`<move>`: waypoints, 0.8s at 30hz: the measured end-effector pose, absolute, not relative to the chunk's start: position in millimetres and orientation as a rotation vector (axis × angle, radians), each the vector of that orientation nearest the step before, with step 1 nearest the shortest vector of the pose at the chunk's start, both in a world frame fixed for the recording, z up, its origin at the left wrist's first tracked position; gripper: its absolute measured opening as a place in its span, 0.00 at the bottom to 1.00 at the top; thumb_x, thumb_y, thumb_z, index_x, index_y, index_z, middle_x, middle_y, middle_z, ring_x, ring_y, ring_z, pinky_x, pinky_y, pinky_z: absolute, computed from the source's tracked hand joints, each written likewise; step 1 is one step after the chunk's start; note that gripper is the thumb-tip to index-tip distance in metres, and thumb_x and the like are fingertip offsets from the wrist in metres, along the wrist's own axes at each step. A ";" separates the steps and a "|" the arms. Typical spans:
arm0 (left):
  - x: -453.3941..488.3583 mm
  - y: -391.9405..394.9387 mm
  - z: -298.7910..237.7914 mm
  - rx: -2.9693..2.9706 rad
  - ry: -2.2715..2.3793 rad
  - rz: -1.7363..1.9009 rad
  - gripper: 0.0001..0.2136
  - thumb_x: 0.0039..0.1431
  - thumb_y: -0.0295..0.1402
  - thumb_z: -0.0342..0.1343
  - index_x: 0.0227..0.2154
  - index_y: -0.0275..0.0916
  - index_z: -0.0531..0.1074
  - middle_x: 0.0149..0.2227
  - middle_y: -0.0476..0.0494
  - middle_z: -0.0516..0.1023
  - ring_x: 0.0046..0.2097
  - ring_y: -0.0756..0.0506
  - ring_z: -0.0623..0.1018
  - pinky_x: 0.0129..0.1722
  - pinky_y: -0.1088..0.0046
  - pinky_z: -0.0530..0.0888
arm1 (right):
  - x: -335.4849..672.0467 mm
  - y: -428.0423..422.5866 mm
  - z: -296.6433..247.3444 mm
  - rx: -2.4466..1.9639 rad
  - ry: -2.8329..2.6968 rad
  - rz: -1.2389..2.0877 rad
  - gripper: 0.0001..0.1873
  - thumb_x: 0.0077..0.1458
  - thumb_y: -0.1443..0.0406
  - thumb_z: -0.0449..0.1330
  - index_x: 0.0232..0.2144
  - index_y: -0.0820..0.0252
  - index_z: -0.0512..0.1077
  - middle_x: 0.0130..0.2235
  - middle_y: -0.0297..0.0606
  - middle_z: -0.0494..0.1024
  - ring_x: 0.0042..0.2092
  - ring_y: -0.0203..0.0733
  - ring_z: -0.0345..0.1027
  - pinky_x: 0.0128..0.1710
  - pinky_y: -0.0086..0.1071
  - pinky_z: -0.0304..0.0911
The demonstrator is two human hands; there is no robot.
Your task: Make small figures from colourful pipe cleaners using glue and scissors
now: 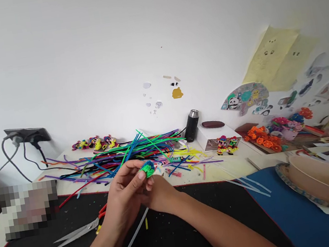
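Note:
My left hand (126, 189) pinches a small blue and green fuzzy pipe-cleaner piece (148, 169) between thumb and fingers, above the black mat (181, 236). Close against it is my right hand (161, 193), its fingers mostly hidden behind the left one, so I cannot see what they hold. A pale stick (136, 233) slants down from beneath the hands; whether it is held or lies on the mat is unclear. Scissors (78, 232) with red handles rest with blades parted, partly behind my left forearm. A small yellow scrap (146, 223) lies below the hands.
A heap of coloured pipe cleaners (143, 149) spreads behind the hands. Finished figures (227, 143) stand near a white box (215, 134) and a black thermos (192, 126). At right are pale sticks (250, 185) and a tilted hat-like bowl (324, 178). A power strip (27, 135) hangs left.

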State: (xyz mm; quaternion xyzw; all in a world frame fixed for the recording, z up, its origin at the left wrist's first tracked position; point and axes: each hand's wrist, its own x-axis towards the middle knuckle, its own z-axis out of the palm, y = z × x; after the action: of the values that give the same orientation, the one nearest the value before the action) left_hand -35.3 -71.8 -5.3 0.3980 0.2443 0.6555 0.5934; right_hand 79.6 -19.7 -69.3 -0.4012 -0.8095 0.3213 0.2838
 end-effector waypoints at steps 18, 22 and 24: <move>-18.2 -41.0 -57.1 1.106 0.942 1.296 0.18 0.54 0.48 0.74 0.34 0.38 0.79 0.26 0.49 0.77 0.27 0.49 0.75 0.28 0.75 0.71 | 155.8 -33.0 -68.3 -0.865 -1.426 1.362 0.25 0.59 0.47 0.69 0.51 0.56 0.77 0.34 0.33 0.76 0.29 0.39 0.74 0.28 0.31 0.68; -19.4 -42.6 -59.0 1.177 0.959 1.259 0.18 0.59 0.49 0.70 0.36 0.39 0.78 0.27 0.49 0.78 0.27 0.49 0.76 0.29 0.74 0.72 | 155.2 -32.8 -67.8 -0.915 -1.469 1.293 0.20 0.59 0.50 0.69 0.45 0.58 0.79 0.31 0.33 0.76 0.29 0.40 0.74 0.27 0.30 0.67; -20.6 -43.5 -58.1 1.194 0.927 1.258 0.19 0.58 0.50 0.70 0.40 0.39 0.79 0.29 0.47 0.79 0.28 0.48 0.77 0.31 0.72 0.73 | 156.0 -32.6 -68.0 -0.899 -1.454 1.321 0.19 0.60 0.51 0.68 0.46 0.58 0.79 0.31 0.34 0.76 0.28 0.39 0.73 0.26 0.31 0.67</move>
State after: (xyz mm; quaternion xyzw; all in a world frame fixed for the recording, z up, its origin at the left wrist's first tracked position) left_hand -20.6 -43.5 -58.1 0.5055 0.3923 0.5323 0.5542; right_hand 156.0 -32.6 -68.0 -0.3670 -0.5938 0.5393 0.4711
